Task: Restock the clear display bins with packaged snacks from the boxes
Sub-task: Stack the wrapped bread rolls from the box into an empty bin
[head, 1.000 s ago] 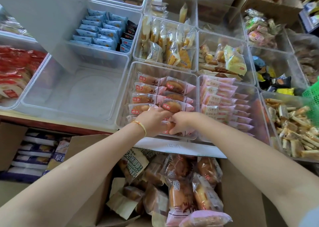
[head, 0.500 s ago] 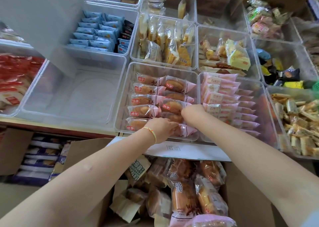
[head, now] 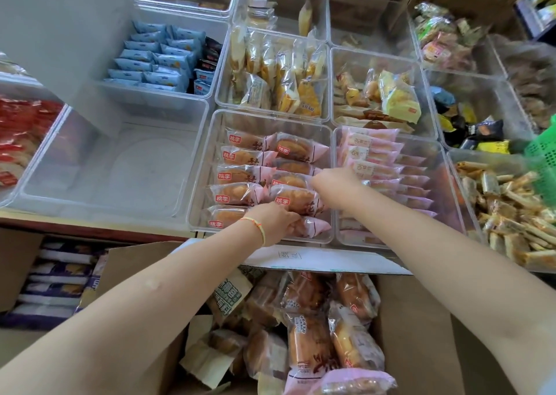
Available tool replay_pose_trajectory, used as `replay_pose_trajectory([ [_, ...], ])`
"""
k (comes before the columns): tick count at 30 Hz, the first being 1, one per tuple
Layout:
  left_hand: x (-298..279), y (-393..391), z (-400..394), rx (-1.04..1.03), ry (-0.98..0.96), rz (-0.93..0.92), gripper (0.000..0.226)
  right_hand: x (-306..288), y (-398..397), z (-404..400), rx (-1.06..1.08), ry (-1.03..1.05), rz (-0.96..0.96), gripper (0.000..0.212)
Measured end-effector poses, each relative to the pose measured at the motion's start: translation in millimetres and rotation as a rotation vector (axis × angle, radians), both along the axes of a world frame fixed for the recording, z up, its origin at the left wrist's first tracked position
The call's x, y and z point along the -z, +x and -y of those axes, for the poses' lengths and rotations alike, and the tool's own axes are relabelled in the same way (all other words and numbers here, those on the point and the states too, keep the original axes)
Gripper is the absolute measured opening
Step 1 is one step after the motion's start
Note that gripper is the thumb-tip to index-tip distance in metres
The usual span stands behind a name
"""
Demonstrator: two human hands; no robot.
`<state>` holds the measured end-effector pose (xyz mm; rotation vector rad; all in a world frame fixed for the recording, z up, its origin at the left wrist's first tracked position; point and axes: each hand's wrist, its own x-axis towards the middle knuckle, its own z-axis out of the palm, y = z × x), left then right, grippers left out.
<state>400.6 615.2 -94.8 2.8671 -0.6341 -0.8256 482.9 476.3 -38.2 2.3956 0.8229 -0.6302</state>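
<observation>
Both hands work inside one clear display bin at the near centre of the shelf. The bin holds two columns of pink-and-clear bread packets, each with a red square label reading "桃李"; dark brush-style characters on the wrappers are partly covered and not legible.

Left hand, with a yellow-and-orange string bracelet at the wrist, sits at the near edge of the bin, fingers curled down onto the nearest right-column packet. Whether they close around it or only press on it cannot be told.

Right hand reaches farther in, at the right wall of the same bin, fingertips touching the end of a right-column packet. The grip itself is hidden from this angle.

An open cardboard box, near and below the shelf, holds a loose heap of the same kind of bread packets, label print too small to read. A white flap on its far edge carries a small printed mark, unreadable.

Neighbouring bins:
- left: clear bin with bare floor
- right: pale pink packets, stacked, print illegible
- far left: light blue packets
- far centre: yellow cake packets
</observation>
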Motion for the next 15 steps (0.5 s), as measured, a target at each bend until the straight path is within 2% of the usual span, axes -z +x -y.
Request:
replay_pose_trajectory([
  [3,-8.0,-0.6,2.5,0.058,0.058,0.135,0.036,0.8,-6.5,2.3,0.029,0.002,-0.023,0.028],
  [5,-11.8,-0.2,-0.2,0.074,0.076,0.295,0.051,-5.2,-10.6,1.1,0.035,0.039,-0.033,0.027],
  [7,-7.8,2.5,-5.6,0.052,0.102,0.377,0.072,-6.7,-16.9,-0.9,0.056,0.091,-0.09,0.045],
  [9,0.4,4.0,-9.5,0.053,0.176,0.297,0.085,1.5,-27.1,-3.7,0.064,0.077,-0.161,0.064],
  [12,12.9,6.5,-10.4,0.095,0.254,0.12,0.075,30.2,-38.6,-4.2,0.111,0.138,-0.211,0.082],
  [15,18.0,10.1,-10.6,0.119,0.263,0.014,0.069,42.6,-37.7,-4.2,0.141,0.157,-0.268,0.087],
])
